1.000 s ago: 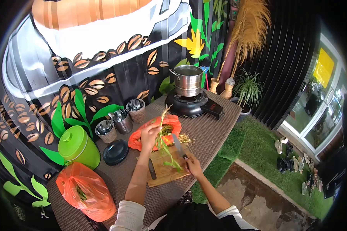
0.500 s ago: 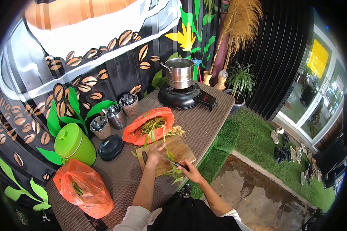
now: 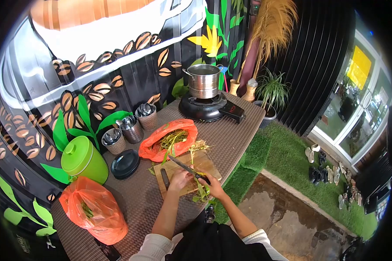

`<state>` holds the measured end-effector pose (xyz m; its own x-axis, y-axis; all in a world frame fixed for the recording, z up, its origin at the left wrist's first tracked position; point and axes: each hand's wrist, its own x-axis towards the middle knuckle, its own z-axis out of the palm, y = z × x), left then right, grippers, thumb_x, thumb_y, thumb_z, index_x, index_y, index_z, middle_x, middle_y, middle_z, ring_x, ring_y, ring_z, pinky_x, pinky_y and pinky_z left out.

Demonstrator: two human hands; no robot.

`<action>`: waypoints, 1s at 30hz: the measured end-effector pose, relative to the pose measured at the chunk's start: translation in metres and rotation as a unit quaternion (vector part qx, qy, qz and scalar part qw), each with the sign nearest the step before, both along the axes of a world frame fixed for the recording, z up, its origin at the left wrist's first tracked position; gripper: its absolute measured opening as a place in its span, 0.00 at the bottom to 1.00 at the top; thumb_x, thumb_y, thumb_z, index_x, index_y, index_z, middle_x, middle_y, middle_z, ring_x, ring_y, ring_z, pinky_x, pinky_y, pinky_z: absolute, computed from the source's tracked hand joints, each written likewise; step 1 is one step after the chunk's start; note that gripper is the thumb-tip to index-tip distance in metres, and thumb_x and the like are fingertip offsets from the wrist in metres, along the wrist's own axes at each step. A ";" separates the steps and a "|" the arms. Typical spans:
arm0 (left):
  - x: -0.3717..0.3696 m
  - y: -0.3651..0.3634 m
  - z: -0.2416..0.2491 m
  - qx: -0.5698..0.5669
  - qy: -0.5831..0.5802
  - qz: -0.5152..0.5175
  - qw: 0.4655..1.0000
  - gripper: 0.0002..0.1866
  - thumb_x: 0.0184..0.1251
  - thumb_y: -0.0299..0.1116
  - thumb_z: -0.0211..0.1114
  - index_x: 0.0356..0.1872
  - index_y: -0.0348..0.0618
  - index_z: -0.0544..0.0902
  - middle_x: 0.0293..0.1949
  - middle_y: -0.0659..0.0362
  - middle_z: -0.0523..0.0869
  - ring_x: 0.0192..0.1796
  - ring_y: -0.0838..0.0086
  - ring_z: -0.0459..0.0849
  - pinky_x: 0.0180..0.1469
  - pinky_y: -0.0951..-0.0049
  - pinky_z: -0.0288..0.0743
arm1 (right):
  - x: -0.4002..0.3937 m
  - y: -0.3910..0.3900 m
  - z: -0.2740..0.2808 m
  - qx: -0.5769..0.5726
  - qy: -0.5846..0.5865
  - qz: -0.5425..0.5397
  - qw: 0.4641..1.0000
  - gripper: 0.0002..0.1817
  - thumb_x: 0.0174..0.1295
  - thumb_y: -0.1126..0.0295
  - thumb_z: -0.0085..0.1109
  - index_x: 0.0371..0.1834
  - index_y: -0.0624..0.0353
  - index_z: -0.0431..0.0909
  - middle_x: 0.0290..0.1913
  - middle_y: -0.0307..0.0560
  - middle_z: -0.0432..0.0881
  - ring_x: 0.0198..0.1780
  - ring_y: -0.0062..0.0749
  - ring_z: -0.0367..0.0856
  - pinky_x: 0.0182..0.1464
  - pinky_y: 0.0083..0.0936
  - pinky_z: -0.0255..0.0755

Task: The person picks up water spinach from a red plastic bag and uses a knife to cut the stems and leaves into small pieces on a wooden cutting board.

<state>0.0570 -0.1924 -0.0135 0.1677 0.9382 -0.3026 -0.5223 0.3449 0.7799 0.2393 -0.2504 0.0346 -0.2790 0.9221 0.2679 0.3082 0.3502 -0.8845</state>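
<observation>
The leafy stem (image 3: 201,192) is long, thin and green, with floppy leaves at its low end. It is over the wooden board (image 3: 209,165). The right hand (image 3: 212,185) is wrapped around the knife (image 3: 184,165). Fingers hide the stem's middle, so I cannot tell if the left hand (image 3: 180,179) pinches it.

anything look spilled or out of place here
Slightly untidy: dry straw-coloured stems lie outside the open orange plastic bag, and green leaves reach past the near edge of the rectangular wooden cutting board. Nothing looks damaged.
</observation>
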 end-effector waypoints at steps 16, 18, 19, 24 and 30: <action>-0.004 0.032 0.003 -0.018 -0.011 0.018 1.000 0.11 0.68 0.32 0.59 0.48 0.43 0.79 0.41 0.65 0.81 0.41 0.78 0.78 0.44 0.76 0.74 | -0.016 0.036 -0.010 0.099 -0.146 -0.078 0.981 0.23 0.64 0.61 0.52 0.63 0.48 0.68 0.46 0.57 0.76 0.49 0.49 0.73 0.51 0.39 0.66; -0.006 0.035 0.013 -0.032 0.017 0.035 0.999 0.11 0.66 0.35 0.61 0.48 0.46 0.79 0.40 0.68 0.80 0.41 0.80 0.78 0.45 0.76 0.72 | -0.015 0.057 -0.012 0.160 -0.095 -0.114 0.976 0.21 0.64 0.60 0.52 0.60 0.50 0.71 0.41 0.56 0.77 0.44 0.48 0.74 0.46 0.38 0.67; -0.006 0.034 0.020 -0.035 0.043 0.057 0.997 0.14 0.63 0.36 0.65 0.48 0.43 0.80 0.40 0.66 0.81 0.42 0.80 0.78 0.44 0.78 0.71 | -0.015 0.070 -0.012 0.220 -0.043 -0.150 0.963 0.19 0.65 0.59 0.52 0.57 0.53 0.73 0.35 0.54 0.78 0.39 0.46 0.76 0.42 0.37 0.69; -0.015 0.040 0.042 -0.003 0.136 0.087 0.987 0.16 0.60 0.37 0.68 0.45 0.41 0.81 0.36 0.66 0.81 0.38 0.82 0.78 0.40 0.81 0.71 | -0.013 0.147 -0.018 -0.088 0.053 -0.129 0.986 0.16 0.65 0.56 0.52 0.36 0.59 0.76 0.20 0.43 0.73 0.23 0.32 0.74 0.27 0.28 0.68; -0.034 0.041 0.067 0.066 0.216 0.097 0.969 0.13 0.59 0.35 0.69 0.41 0.40 0.82 0.30 0.67 0.80 0.30 0.84 0.76 0.32 0.83 0.69 | -0.015 0.201 -0.016 -0.186 0.051 -0.093 0.977 0.14 0.58 0.62 0.57 0.19 0.57 0.70 0.14 0.33 0.67 0.13 0.17 0.65 0.14 0.20 0.57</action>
